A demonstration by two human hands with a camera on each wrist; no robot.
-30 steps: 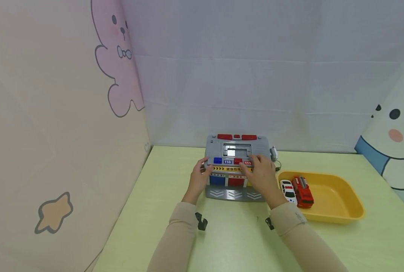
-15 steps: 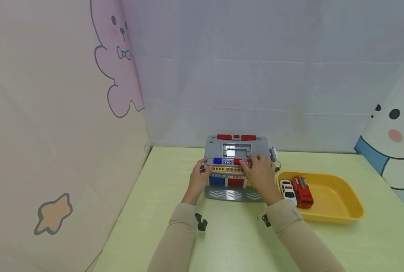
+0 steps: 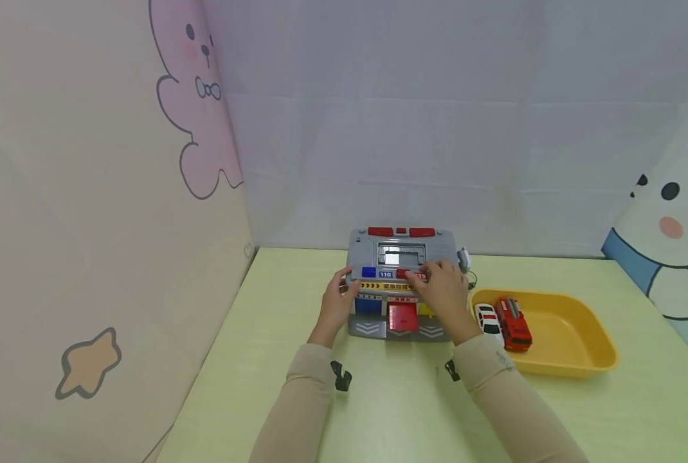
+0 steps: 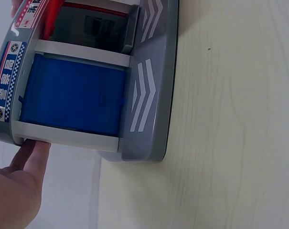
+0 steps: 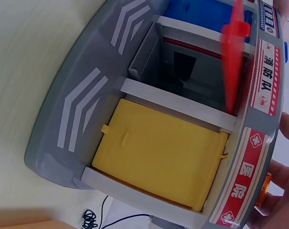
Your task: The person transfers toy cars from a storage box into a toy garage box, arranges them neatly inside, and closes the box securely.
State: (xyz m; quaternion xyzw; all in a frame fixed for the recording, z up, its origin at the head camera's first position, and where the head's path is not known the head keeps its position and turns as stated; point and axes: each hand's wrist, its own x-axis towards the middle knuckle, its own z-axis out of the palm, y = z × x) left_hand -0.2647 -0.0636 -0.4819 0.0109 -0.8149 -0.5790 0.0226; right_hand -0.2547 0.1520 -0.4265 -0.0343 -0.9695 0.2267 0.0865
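A grey toy garage (image 3: 402, 254) stands on the green table by the back wall. It has a blue door (image 3: 367, 306), a red door (image 3: 402, 316) and a yellow door (image 5: 158, 152). The red door (image 5: 235, 62) is swung up, and the bay (image 5: 182, 67) behind it shows no car. My left hand (image 3: 337, 302) grips the garage's left corner, fingers (image 4: 20, 186) against its side beside the blue door (image 4: 72, 95). My right hand (image 3: 443, 292) lies over the front right of the roof, a fingertip pressing the red button there.
A yellow tray (image 3: 575, 337) sits right of the garage with a white car (image 3: 487, 319) and a red fire truck (image 3: 513, 323) in its left end. A thin cable (image 3: 471, 280) runs behind the garage. Cloth walls close in the left and back.
The red middle door has sprung open. Both hands have stayed in place on the garage.
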